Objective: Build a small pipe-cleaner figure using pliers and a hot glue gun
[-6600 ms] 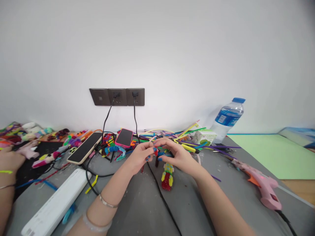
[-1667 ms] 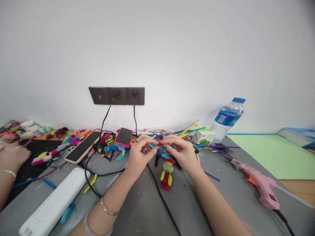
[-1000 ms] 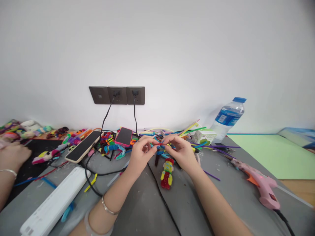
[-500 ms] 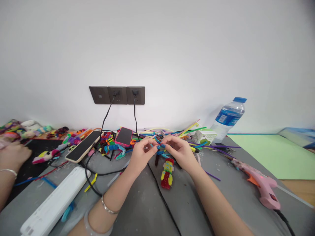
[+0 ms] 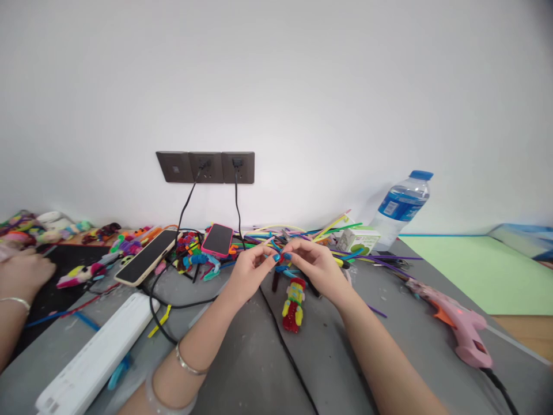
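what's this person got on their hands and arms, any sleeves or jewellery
No sleeves show on either forearm. The left hand and right hand both have blue-painted nails. The left wrist carries a thin silver bangle, with a pale translucent bangle nearer the elbow.

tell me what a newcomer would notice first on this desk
The left hand and right hand meet at mid-desk, both pinching a small coloured piece just beyond a red and yellow figure lying on the grey table. Behind them sprawls a bright tangle of coloured craft stems, and a pink glue gun lies far right.
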The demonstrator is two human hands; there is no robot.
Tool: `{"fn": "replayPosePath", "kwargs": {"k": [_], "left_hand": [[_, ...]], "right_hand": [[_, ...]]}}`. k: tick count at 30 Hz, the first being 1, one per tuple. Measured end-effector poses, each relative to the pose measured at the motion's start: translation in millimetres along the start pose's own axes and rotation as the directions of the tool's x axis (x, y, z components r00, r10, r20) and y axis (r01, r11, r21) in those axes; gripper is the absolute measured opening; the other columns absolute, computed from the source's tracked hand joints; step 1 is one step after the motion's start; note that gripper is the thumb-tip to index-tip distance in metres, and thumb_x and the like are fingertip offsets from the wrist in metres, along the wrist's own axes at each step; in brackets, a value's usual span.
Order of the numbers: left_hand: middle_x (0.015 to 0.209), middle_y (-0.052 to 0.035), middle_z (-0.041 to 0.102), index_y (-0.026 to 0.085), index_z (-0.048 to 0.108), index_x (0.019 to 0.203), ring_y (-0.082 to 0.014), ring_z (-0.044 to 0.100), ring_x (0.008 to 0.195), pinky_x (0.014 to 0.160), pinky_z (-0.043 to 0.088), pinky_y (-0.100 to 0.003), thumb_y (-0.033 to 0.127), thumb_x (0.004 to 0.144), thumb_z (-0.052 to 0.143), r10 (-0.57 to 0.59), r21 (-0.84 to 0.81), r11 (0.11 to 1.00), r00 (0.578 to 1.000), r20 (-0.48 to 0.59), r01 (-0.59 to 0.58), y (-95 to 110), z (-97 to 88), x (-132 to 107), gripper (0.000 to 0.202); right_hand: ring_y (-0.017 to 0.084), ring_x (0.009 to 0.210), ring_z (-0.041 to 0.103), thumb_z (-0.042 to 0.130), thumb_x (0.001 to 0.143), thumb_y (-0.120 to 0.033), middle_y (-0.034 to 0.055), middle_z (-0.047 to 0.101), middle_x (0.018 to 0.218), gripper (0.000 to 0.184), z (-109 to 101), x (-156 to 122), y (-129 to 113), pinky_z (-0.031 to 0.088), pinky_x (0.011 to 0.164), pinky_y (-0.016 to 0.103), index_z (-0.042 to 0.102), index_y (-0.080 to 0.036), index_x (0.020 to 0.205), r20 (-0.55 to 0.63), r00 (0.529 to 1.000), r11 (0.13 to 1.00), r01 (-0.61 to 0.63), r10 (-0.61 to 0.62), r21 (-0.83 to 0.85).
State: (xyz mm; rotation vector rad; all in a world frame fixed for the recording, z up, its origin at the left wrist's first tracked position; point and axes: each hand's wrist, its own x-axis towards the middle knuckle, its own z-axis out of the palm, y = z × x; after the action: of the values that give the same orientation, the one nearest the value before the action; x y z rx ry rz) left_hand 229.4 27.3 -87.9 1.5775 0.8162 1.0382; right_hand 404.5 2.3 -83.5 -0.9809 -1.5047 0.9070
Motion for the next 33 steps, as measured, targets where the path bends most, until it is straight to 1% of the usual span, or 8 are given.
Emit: {"fn": "replayPosePath", "kwargs": {"k": [3,7,11,13,17,23,28,33], "left_hand": [[0.076,-0.0036,0.064,0.014,0.067,0.083,-0.0150,0.053,0.070,0.065,0.040,-0.026,0.044,0.082,0.065,-0.002,0.042,0.999,1.000,0.027,0.001,0,-0.5,0,0.030],[0.071,-0.0021,0.061,0.014,0.066,0.080,-0.0138,0.051,0.065,0.061,0.038,-0.025,0.047,0.082,0.065,-0.010,0.053,0.999,1.000,0.027,0.008,1,-0.6,0,0.033],[0.069,-0.0016,0.062,0.014,0.067,0.077,-0.0123,0.050,0.062,0.058,0.039,-0.024,0.049,0.078,0.070,-0.011,-0.004,1.000,1.000,-0.019,0.011,3,0.1,-1,0.035],[0.067,-0.0009,0.061,0.014,0.068,0.079,-0.0108,0.047,0.058,0.055,0.037,-0.023,0.050,0.076,0.071,-0.022,-0.040,0.999,0.999,-0.045,0.020,3,0.1,-1,0.036],[0.065,0.0003,0.058,0.015,0.069,0.082,-0.0093,0.042,0.055,0.051,0.032,-0.022,0.049,0.077,0.071,-0.048,-0.051,0.998,0.998,-0.042,0.046,3,-1.3,-1,0.034],[0.070,-0.0007,0.060,0.016,0.065,0.081,-0.0123,0.048,0.062,0.059,0.037,-0.025,0.042,0.080,0.066,-0.012,0.051,0.999,1.000,-0.010,0.012,1,-4.0,0,0.026],[0.071,-0.0007,0.058,0.016,0.062,0.082,-0.0130,0.049,0.063,0.058,0.036,-0.025,0.033,0.084,0.060,0.027,0.140,0.990,0.998,-0.060,-0.019,-1,-3.0,0,0.018],[0.077,-0.0008,0.056,0.017,0.059,0.081,-0.0121,0.049,0.063,0.058,0.037,-0.024,0.026,0.085,0.054,0.096,0.205,0.976,0.986,-0.134,-0.067,2,2.4,-3,0.012]], "right_hand": [[0.017,0.069,0.063,0.072,0.079,-0.049,0.0042,0.070,0.076,0.031,-1,1,-2,0.052,0.065,0.029,0.068,-0.018,0.078,0.021,1.000,1.000,-0.020,0.020,0.017],[0.017,0.069,0.065,0.075,0.076,-0.050,0.0038,0.070,0.075,0.033,-2,1,-1,0.053,0.065,0.029,0.068,-0.017,0.077,0.028,0.999,0.998,-0.046,0.044,0.046],[0.016,0.067,0.063,0.072,0.078,-0.050,0.0033,0.069,0.075,0.033,-1,1,1,0.052,0.065,0.029,0.067,-0.018,0.078,0.026,0.998,0.997,-0.061,0.060,0.049],[0.015,0.067,0.062,0.071,0.079,-0.050,0.0024,0.068,0.074,0.032,-1,1,1,0.052,0.065,0.029,0.066,-0.018,0.080,0.017,0.997,0.995,-0.072,0.071,0.069],[0.014,0.065,0.059,0.071,0.080,-0.049,0.0008,0.065,0.071,0.031,1,0,0,0.051,0.065,0.028,0.064,-0.018,0.080,0.005,0.995,0.990,-0.099,0.099,0.095],[0.013,0.066,0.057,0.070,0.081,-0.048,0.0010,0.063,0.074,0.031,2,-1,-1,0.047,0.064,0.026,0.062,-0.018,0.079,0.051,0.993,0.988,-0.114,0.110,0.102],[0.013,0.063,0.053,0.070,0.080,-0.048,0.0003,0.060,0.071,0.031,6,0,2,0.043,0.061,0.026,0.060,-0.019,0.079,0.046,0.994,0.992,-0.105,0.102,0.069],[0.016,0.071,0.057,0.071,0.078,-0.047,0.0025,0.063,0.077,0.030,10,0,4,0.045,0.066,0.028,0.061,-0.019,0.080,0.025,0.996,0.995,-0.087,0.086,0.056]]}}
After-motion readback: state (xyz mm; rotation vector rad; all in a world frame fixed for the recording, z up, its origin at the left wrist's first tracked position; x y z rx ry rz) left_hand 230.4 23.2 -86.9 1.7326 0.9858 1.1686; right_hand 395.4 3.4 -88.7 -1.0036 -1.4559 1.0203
